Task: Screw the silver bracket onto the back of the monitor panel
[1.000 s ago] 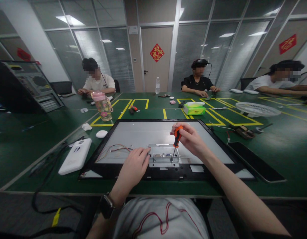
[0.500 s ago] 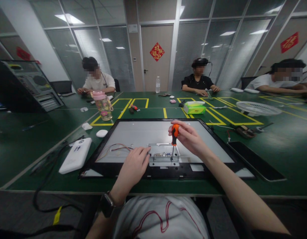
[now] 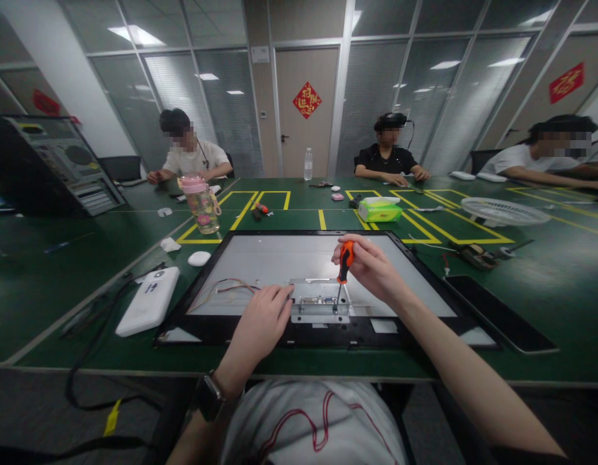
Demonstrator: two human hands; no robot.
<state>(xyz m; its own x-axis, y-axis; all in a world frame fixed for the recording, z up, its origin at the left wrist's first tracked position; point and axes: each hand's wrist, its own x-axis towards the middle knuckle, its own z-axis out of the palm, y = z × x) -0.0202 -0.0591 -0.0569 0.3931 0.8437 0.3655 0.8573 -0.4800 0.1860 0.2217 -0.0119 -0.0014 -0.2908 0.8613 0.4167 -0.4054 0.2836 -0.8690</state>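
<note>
My right hand [image 3: 376, 266] is closed round the handle of an orange and black screwdriver [image 3: 346, 258]. The shaft points down, tilted slightly, and its tip meets the right part of a metal bracket [image 3: 320, 318] with connector sockets. That bracket sits at the near side of a flat display panel [image 3: 279, 255] with a black frame, lying on the table. My left hand [image 3: 266, 318] rests palm down with its fingers stretched out, the fingertips at the bracket's left edge. Thin coloured wires [image 3: 226, 283] run over the panel left of the bracket.
Left of the panel lie a white power bank [image 3: 148, 302], a white round case [image 3: 199, 258] and a pink-lidded bottle [image 3: 201, 205]. A black phone [image 3: 500, 313] lies on the right. Tissues [image 3: 379, 210] stand behind the panel. Several people sit across the table.
The screwdriver handle has tilted a little to the right with my right hand, its tip staying at the bracket. My left hand looks unmoved.
</note>
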